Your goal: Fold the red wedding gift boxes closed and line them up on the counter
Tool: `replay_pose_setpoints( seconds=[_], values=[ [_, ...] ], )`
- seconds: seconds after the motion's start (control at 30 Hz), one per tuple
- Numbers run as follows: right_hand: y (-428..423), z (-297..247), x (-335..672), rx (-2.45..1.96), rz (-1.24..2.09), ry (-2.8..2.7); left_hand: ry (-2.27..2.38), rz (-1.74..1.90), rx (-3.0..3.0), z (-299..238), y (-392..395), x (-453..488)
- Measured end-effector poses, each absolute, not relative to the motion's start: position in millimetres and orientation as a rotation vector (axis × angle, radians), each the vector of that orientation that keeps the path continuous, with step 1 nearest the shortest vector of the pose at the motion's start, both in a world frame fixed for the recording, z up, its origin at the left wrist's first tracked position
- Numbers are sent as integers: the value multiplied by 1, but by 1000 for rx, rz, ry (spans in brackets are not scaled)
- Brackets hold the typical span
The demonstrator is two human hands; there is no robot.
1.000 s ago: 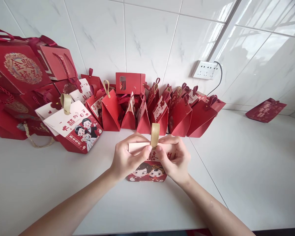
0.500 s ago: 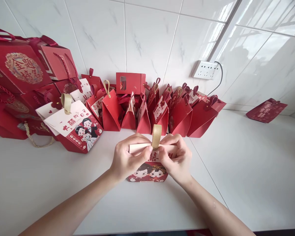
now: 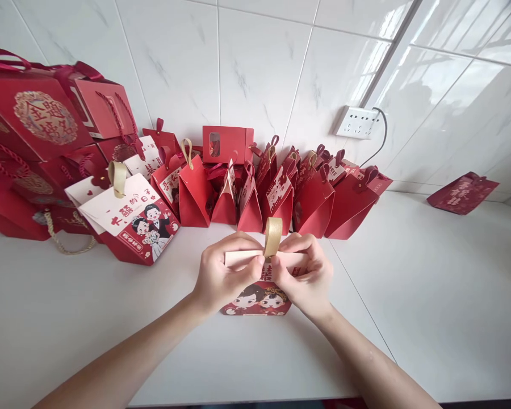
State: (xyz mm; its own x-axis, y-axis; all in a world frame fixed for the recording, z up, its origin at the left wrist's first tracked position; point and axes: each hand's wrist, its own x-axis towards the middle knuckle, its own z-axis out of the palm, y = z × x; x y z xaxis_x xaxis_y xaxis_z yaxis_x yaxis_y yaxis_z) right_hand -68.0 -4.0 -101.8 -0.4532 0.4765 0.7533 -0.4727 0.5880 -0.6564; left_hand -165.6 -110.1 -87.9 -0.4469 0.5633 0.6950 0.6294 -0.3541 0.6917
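A red and cream gift box [image 3: 256, 300] printed with two cartoon faces stands upright on the white table. My left hand [image 3: 230, 271] pinches the left part of its cream top edge, thumb in front and fingers behind. On the right part of the same edge, my right hand [image 3: 303, 274] is closed in a like grip. Both thumb tips meet near the base of a gold ribbon loop [image 3: 273, 237] that sticks up between them. My fingers cover part of the printed writing and the box's upper sides.
Left stands a larger white and red box [image 3: 132, 218] with a gold loop. Stacked red gift boxes [image 3: 46, 119] fill the far left. Several small red boxes [image 3: 313, 207] line the tiled wall, below a power strip [image 3: 357, 122]. One dark red box [image 3: 463, 193] sits far right.
The view has shifted very slightly. Both hands keep their hold on the box top, and the gold loop leans a little more to the right.
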Motion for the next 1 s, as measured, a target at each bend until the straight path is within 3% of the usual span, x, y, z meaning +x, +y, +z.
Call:
replay_pose_setpoints(
  seconds=[1.0],
  values=[
    [-3,-106,-67,-31,1083,-1751,-1761,-1945,-1621,-88,-110,-166]
  ],
)
